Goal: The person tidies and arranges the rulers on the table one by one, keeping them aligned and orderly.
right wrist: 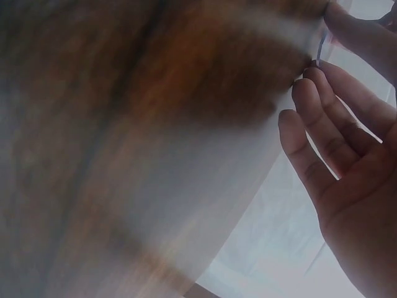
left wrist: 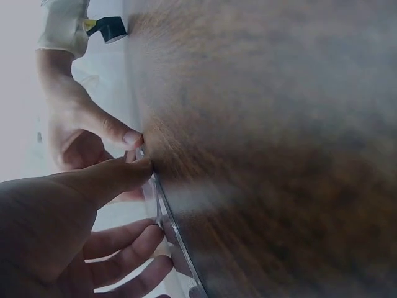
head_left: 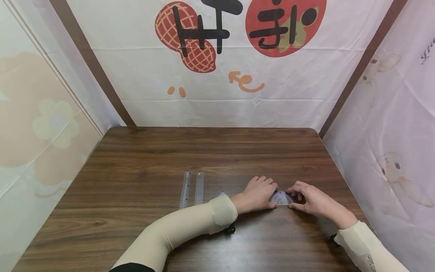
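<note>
A clear, half-round protractor (head_left: 282, 198) lies at the right of the table, its straight edge toward me. My left hand (head_left: 257, 193) holds its left end, with the thumb at the lower corner and the fingers along the curved side. From the other side, my right hand (head_left: 310, 198) pinches the right end between thumb and index finger. In the left wrist view both thumbs are close together, low at the tabletop. The right wrist view shows the other right-hand fingers (right wrist: 308, 107) spread near the surface, with only a thin edge of the protractor (right wrist: 321, 46) showing.
Left of my hands two clear rulers, the outer ruler (head_left: 185, 190) and the inner ruler (head_left: 199, 188), lie side by side, their near ends behind my left forearm. A small clear piece with blue marks (head_left: 222, 193) peeks out beyond that sleeve. Printed cloth walls surround the brown table (head_left: 136, 162).
</note>
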Tool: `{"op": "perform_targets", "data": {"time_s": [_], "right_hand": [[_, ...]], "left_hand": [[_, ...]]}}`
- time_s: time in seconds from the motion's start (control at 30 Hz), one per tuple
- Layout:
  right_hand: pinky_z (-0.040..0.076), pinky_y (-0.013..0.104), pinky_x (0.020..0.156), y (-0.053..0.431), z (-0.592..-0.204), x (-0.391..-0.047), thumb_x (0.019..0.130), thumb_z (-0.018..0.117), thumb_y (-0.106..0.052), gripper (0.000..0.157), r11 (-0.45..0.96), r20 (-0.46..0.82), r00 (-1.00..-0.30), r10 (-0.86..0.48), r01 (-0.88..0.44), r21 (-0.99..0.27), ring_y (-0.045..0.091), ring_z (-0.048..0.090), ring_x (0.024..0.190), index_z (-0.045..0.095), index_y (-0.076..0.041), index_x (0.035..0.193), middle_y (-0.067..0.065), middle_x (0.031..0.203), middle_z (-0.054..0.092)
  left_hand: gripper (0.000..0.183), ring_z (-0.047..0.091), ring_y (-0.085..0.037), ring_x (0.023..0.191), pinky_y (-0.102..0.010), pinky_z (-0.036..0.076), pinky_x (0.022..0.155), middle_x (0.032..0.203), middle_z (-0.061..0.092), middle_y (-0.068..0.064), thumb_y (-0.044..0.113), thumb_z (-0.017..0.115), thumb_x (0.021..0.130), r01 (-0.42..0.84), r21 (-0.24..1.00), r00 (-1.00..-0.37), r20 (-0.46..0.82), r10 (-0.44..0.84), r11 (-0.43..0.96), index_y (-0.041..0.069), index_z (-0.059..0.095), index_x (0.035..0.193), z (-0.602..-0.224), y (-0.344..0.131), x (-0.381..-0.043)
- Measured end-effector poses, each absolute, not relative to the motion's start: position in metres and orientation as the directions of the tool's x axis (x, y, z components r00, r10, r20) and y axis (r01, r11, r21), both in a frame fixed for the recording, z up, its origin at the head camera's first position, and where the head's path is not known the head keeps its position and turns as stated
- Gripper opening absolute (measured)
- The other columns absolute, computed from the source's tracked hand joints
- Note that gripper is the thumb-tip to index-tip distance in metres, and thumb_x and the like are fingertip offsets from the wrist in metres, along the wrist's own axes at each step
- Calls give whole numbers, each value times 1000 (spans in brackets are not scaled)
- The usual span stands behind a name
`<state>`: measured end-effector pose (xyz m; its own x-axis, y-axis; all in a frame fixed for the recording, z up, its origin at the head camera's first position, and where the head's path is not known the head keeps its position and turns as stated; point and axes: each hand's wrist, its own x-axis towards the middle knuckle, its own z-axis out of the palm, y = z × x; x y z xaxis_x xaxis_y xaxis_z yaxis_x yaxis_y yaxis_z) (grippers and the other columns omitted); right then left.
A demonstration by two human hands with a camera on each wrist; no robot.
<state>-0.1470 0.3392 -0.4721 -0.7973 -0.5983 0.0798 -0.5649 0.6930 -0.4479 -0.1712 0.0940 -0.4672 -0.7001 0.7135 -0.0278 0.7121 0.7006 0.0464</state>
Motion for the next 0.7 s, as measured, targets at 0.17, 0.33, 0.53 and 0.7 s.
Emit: {"op": "perform_targets", "data": {"time_s": [0.17, 0.33, 0.53, 0.7], "right_hand": [[48, 24, 63, 340, -472, -146, 89, 91, -15, 34, 691, 88, -795, -600, -571, -444, 4, 53, 77, 75, -4, 117, -6, 94, 60], [49, 24, 64, 338, -472, -145, 89, 91, -15, 35, 691, 89, -793, -603, -575, -439, 4, 53, 77, 75, -3, 117, -6, 94, 59], [48, 25, 64, 337, -472, -144, 88, 91, -15, 36, 688, 99, -787, -609, -586, -428, 5, 54, 78, 75, -1, 118, -6, 93, 58], [49, 25, 64, 338, -474, -144, 88, 91, -14, 36, 683, 109, -784, -611, -592, -428, 5, 54, 77, 75, -1, 117, -6, 93, 59]], "left_hand": [[49, 61, -13, 115, -31, 48, 96, 125, 68, 8, 59, 78, 94, 713, 40, -700, -23, 714, 700, 27, 72, 131, -467, 95, -171], [50, 61, -13, 116, -31, 48, 97, 126, 68, 8, 59, 78, 94, 714, 40, -699, -29, 715, 699, 27, 72, 131, -466, 93, -168], [50, 61, -13, 117, -31, 48, 97, 126, 68, 8, 59, 78, 95, 717, 33, -696, -28, 718, 696, 27, 71, 132, -466, 92, -167], [50, 61, -13, 117, -31, 48, 98, 127, 67, 8, 59, 77, 95, 718, 31, -695, -29, 718, 696, 27, 71, 133, -468, 92, -167]]}}
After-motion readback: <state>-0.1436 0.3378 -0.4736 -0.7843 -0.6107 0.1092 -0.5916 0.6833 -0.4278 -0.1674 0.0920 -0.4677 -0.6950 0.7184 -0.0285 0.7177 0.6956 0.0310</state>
